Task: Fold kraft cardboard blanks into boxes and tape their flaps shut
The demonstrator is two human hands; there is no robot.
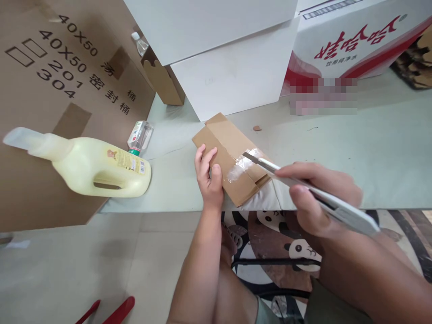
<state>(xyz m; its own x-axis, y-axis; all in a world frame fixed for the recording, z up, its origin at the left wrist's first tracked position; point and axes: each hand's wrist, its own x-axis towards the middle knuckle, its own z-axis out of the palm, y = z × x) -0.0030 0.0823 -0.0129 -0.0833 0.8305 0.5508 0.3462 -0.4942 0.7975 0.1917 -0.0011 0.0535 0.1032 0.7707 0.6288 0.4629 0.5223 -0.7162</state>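
A small brown cardboard box (232,139) lies at an angle near the front edge of the cloth-covered table. Clear, shiny tape (241,167) crosses its top seam. My left hand (209,177) grips the box's left side, fingers and thumb bent against the cardboard. Held in my right hand (320,193) is a white utility knife (340,211), its handle lying across the palm. The dark blade is out and its tip is over the tape; whether it touches or cuts in, I cannot tell.
A pale yellow detergent bottle (84,164) and a small clear bottle (140,135) are at the left by a big carton (74,45). White boxes (232,67) and a red-and-white carton (340,49) line the back. Below the table edge is a panda-patterned mat (303,252).
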